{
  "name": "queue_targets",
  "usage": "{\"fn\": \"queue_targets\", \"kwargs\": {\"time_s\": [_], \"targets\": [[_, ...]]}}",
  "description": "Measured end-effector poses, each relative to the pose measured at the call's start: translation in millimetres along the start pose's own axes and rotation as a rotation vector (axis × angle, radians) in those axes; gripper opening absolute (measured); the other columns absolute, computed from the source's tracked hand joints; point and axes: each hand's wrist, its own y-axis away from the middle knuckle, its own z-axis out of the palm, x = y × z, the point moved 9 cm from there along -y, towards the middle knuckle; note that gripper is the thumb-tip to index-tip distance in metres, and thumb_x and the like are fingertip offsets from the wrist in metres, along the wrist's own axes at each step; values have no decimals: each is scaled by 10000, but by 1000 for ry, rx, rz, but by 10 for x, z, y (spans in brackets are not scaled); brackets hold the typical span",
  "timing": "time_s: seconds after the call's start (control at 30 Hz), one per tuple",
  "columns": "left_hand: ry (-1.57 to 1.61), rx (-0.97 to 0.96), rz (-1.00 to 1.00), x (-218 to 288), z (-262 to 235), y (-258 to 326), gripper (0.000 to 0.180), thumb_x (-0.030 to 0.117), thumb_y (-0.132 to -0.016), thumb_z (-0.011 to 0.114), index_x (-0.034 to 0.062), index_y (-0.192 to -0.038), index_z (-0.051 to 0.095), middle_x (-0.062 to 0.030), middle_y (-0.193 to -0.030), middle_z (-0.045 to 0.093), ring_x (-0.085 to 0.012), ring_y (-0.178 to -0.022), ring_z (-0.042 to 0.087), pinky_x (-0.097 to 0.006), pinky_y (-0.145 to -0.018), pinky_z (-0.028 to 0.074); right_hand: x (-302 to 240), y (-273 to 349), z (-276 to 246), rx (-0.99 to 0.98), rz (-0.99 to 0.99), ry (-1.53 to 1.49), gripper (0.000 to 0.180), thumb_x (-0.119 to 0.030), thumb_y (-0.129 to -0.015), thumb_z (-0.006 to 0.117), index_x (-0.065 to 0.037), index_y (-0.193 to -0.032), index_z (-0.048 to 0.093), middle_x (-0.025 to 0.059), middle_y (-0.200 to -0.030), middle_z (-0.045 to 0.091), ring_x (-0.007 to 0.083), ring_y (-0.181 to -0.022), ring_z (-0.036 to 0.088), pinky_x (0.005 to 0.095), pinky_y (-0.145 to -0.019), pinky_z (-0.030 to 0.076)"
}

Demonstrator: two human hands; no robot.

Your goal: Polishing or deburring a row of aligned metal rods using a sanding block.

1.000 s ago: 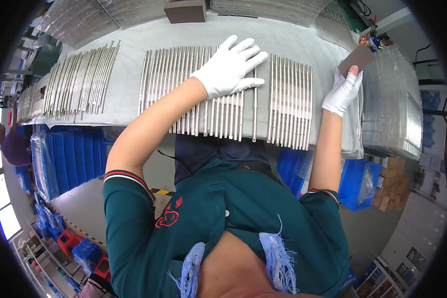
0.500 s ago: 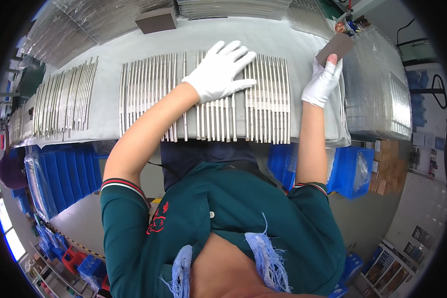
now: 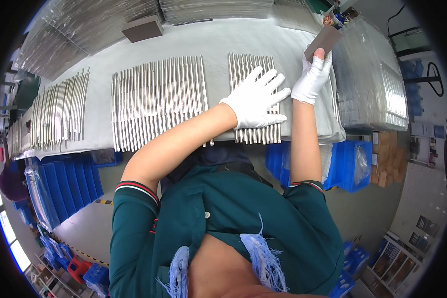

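My left hand [image 3: 257, 99], in a white glove with spread fingers, lies flat over the right-hand group of slim metal rods [image 3: 253, 64]. These rods lie side by side, pointing away from me, and the hand hides their middle. To its left a wider row of similar shiny rods [image 3: 159, 94] lies across the cloth, separated by a gap. My right hand [image 3: 312, 79], gloved in white with a bare thumb tip, grips a grey-brown rectangular block [image 3: 325, 41] above the table's right end.
A second grey-brown block [image 3: 143, 30] lies at the back of the white-covered table [image 3: 102, 59]. Farther left is another rod group [image 3: 59, 109]. Plastic-wrapped stacks [image 3: 370, 79] stand right and behind. Blue bins [image 3: 67, 174] sit below the table edge.
My left hand has moved right and nearer to me. The rods are now in a wide left row and a narrower right group. The right hand keeps the block; the whole view has shifted slightly.
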Motion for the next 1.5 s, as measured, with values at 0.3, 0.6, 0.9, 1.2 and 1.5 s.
{"fn": "queue_targets", "kwargs": {"time_s": [0.3,0.6,0.9,1.2,1.5], "targets": [[-10,-44,-144,-181,-273,704,703,563,-931,479,79,-1440,442,-259,-1470,394,-416,-1388,336,-545,-1160,203,-34,22,74,-36,14,-40,587,-390,-951,630,-28,-1377,449,83,-1275,511,213,-1137,509,402,-1007,423],[133,-88,-137,313,-359,1090,739,542,-853,614,44,-1382,483,-271,-1427,409,-409,-1366,352,-531,-1139,235,-56,68,113,-51,23,-34,667,-436,-933,643,-8,-1401,439,65,-1283,518,174,-1167,486,328,-1013,385],[125,-136,-21,418,-191,756,805,611,-785,649,93,-1380,493,-259,-1435,400,-422,-1363,345,-532,-1137,245,-85,86,135,-56,12,-29,689,-469,-917,654,1,-1378,451,62,-1247,529,173,-1136,498,326,-1000,392],[137,-172,16,523,-92,519,821,614,-745,686,157,-1400,493,-230,-1466,384,-422,-1392,306,-535,-1152,219,-53,68,106,-44,9,-24,702,-474,-911,660,5,-1380,451,69,-1254,535,176,-1146,500,332,-1007,389],[98,-189,-78,333,-301,987,854,609,-703,717,180,-1402,479,-208,-1472,377,-432,-1365,320,-560,-1134,241,-50,60,108,-54,-16,-26,546,-362,-962,624,-6,-1346,471,85,-1247,531,205,-1115,526,376,-993,428]]}}
